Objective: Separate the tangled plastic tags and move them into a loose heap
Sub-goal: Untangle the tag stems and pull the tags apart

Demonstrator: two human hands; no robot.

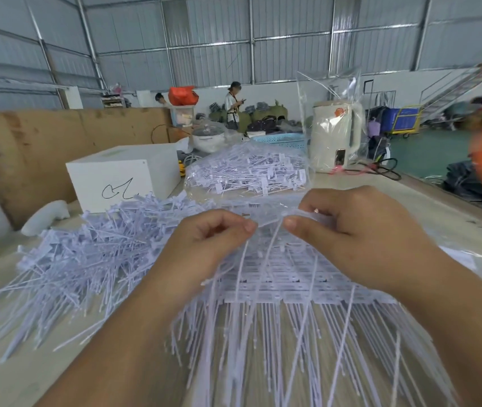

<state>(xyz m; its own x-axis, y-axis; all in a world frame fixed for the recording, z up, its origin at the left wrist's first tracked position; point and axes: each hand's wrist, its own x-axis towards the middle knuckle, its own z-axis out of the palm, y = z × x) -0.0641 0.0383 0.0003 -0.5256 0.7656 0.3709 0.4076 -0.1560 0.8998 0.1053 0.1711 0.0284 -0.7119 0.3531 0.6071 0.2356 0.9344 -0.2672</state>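
Pinching the same raised clump of plastic tags (269, 227) from both sides, the left hand (210, 239) and right hand (360, 230) meet above the middle of the tabletop (427, 201), each thumb pressed against curled fingers with a few white strands trapped between. From that clump, long thin tails hang down and fan toward the near edge, crossing over a flat bundle of joined tags (307, 292) lying under the hands. The loose heap (93, 254) spreads toward the left edge, just beside the left wrist.

To do this step well, I judge the hands should draw apart slowly and sideways, so that crossed tails slide free instead of snagging or snapping. Holding only a few strands at once should keep knots small. Once freed, they belong on the left heap, dropped lightly, not pressed down. A clear bag of more tags (248, 171) waits toward the far edge.
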